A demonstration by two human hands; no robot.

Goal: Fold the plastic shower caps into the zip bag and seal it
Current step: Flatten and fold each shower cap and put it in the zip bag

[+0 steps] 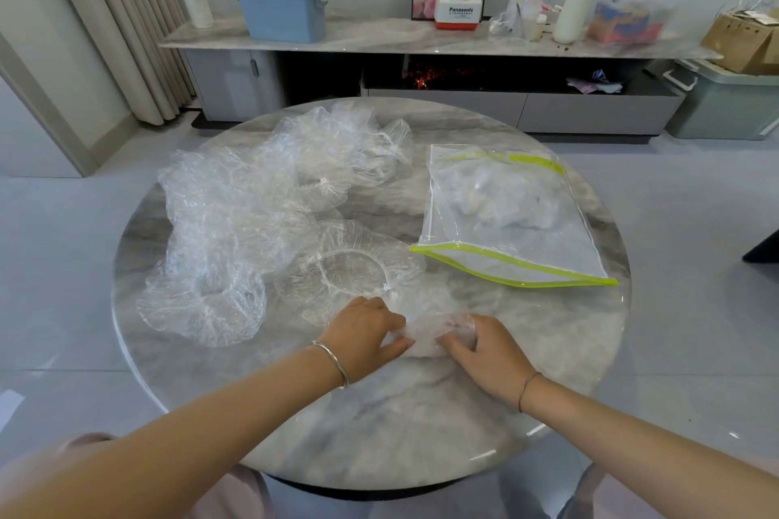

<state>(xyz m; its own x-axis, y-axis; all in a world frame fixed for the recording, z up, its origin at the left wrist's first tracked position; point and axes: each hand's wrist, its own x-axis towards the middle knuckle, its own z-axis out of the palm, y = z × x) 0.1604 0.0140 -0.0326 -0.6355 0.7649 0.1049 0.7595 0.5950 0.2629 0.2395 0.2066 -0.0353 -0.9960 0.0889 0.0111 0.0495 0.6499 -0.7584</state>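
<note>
A crumpled clear shower cap lies near the front of the round marble table. My left hand and my right hand both grip it, fingers curled into the plastic from either side. Just behind them another cap lies open with its elastic ring upward. More clear caps are heaped on the left half of the table. The zip bag with lime-green edging lies at the right, with bunched plastic inside; its open end faces me.
Behind the table stands a long low cabinet with a blue lidded bin, paper cups, a small Panasonic box and bags. A curtain hangs at the far left. A grey storage box sits on the floor at right.
</note>
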